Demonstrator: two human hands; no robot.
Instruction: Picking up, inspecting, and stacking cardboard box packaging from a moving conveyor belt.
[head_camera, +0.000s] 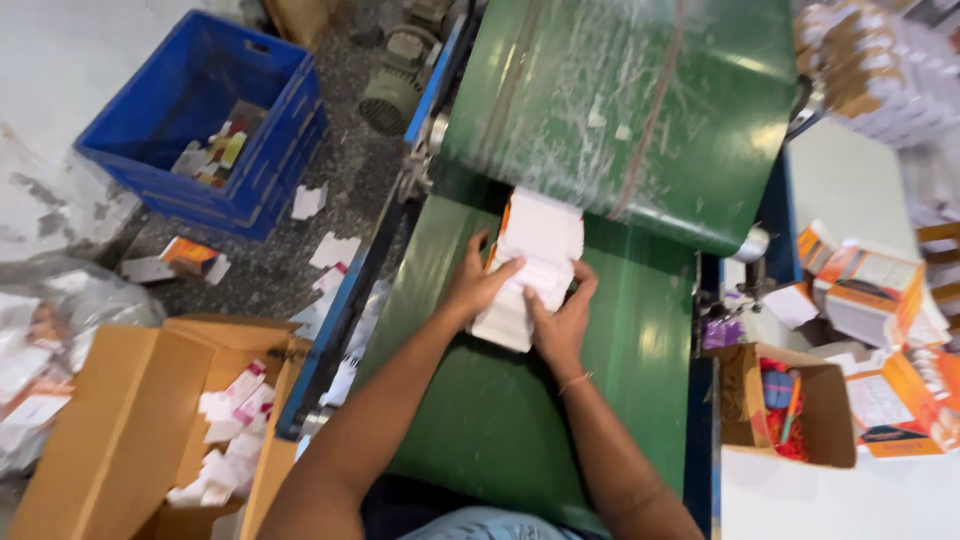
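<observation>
A row of flat white cartons with orange edges lies on the green conveyor belt, coming out from under the upper green belt. My left hand presses on the left side of the row, fingers over the top. Gripping the right side near the row's front end is my right hand. Both hands squeeze the cartons together between them.
A blue crate with scraps stands on the floor at upper left. An open cardboard box of small white cartons sits at lower left. On the right, a small brown box and stacks of orange-and-white cartons rest on a white table.
</observation>
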